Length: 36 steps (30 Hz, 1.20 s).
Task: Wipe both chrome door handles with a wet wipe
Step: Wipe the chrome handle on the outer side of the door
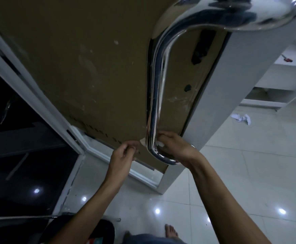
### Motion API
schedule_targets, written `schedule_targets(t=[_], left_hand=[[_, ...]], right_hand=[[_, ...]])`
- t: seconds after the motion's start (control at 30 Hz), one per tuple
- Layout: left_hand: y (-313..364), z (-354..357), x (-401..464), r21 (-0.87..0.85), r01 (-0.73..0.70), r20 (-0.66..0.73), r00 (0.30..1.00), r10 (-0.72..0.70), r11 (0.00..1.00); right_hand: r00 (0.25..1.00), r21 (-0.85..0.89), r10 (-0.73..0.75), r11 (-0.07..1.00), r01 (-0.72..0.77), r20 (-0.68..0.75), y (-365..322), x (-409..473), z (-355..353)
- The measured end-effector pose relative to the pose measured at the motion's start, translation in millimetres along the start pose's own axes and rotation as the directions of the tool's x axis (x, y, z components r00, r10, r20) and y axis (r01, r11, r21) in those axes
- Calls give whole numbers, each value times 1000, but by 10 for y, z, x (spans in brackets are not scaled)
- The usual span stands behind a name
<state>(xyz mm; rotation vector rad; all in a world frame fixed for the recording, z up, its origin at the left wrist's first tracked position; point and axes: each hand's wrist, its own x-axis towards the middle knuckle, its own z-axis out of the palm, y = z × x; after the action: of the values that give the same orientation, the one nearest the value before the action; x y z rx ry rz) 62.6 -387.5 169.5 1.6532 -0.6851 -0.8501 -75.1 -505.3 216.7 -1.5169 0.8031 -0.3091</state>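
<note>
A long shiny door handle (156,95) runs down the brown door (73,67), close to the door's right edge. It curves at the top and curves again near the bottom of the door. The right hand (174,147) is at the low end of the handle, just above the bottom bend. Its fingers are curled round the bar, and a white wipe (159,143) shows under them, pressed on the metal. A small pale bit of the wipe sticks out on the left side of the bar too. The left hand (124,152) is just beside the handle, on its left, near the bottom edge of the door. Its fingers are bent in and the fingertips (133,144) are pinched together close to that pale bit, but it is too small to tell if they hold it. A white frame (205,103) stands along the door's right edge. The floor (249,173) is made of shiny white tiles with bright spots of light on them. A crumpled white cloth (241,118) lies on the floor far to the right, well apart from the hands. A bare foot (171,230) stands on the tiles at the bottom. To the left of the door is a dark window (11,120) in a white frame.
</note>
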Motion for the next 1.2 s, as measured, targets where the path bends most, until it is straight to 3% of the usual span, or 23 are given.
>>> schedule_targets(t=[0.1,0.17,0.33,0.53,0.63,0.73,1.0,1.1,1.2], left_hand=[[88,-40,-18,-24,-34,-28,999,34,999],[162,-60,-64,-22,-75,-18,997,75,997],[361,-19,-229,-66,-197,71,977,201,978],[459,48,-329,-93,-234,74,968,241,968],[460,57,-340,-79,-218,55,973,222,973],[483,65,-339,-72,-218,37,975,221,973],[507,44,-343,-39,-227,46,973,228,973],[483,35,-341,-51,-224,42,973,227,973],[467,18,-322,-51,-215,6,977,215,975]], right_hand=[[999,321,-41,947,33,19,-132,-7,-31],[990,375,-131,916,141,-53,-213,-68,-31],[842,83,-409,882,463,-353,-209,-291,118],[701,-180,-464,878,443,-541,293,-349,370],[592,-360,-585,810,463,-554,372,-286,431],[448,-528,-739,674,517,-504,214,-218,439],[128,-628,-871,436,645,-474,-705,-144,320],[117,-617,-862,441,652,-493,-744,-139,307],[203,-590,-827,524,614,-524,-499,-139,344]])
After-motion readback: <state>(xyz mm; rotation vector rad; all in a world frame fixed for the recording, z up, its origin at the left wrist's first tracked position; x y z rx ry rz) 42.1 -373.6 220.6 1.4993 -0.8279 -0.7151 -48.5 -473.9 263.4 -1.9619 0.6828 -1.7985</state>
